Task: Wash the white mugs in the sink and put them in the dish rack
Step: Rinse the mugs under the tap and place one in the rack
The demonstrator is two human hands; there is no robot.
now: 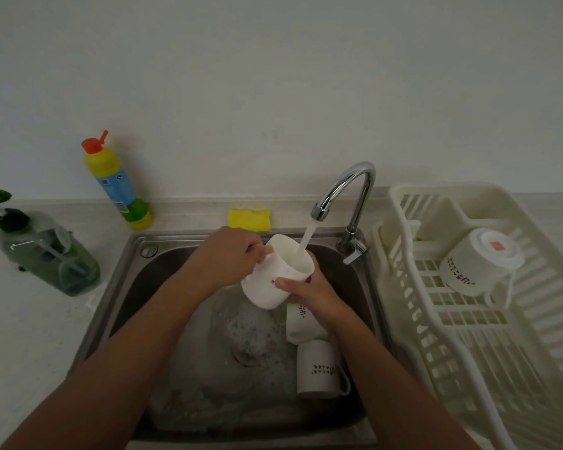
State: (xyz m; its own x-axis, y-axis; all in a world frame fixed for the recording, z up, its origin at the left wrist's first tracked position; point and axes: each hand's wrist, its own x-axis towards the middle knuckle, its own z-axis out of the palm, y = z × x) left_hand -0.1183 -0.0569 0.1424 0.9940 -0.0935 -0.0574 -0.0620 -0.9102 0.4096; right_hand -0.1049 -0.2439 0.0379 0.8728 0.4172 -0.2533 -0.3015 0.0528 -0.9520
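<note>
- Nearest the camera, the left hand (231, 254) and the right hand (309, 292) are extended over the sink (150, 287), and a white mug (273, 280) is held between them above the basin.
- Room in the basin: the wet floor round the drain (249, 349) is exposed. Two more mugs lie at its right, an upper mug (301, 323) and a lower mug (319, 368), one just beside the other.
- A cream dish rack (468, 336) is set just beside the right edge of the sink. One inverted mug (478, 264) rests in its far section.
- A green pump bottle (52, 254) is placed on the counter left of the sink, well apart from the hands.
- A faucet (355, 186) is mounted at the far right corner. Its water stream (307, 237) falls into the held mug, which is tilted toward the spout.
- A yellow bottle (117, 183) with a red cap stands by the wall. Its blue label cannot be read.
- Dark lettering is printed on the mugs but is too small to read. A red sticker (495, 245) is fixed to the base of the inverted mug.
- A yellow sponge (249, 219) lies on the far rim.
- Fingers: the left-hand fingers are curled at the mug's left side, where the handle is hidden. The right thumb is pressed on the wall below the rim, with the fingers wrapped behind.
</note>
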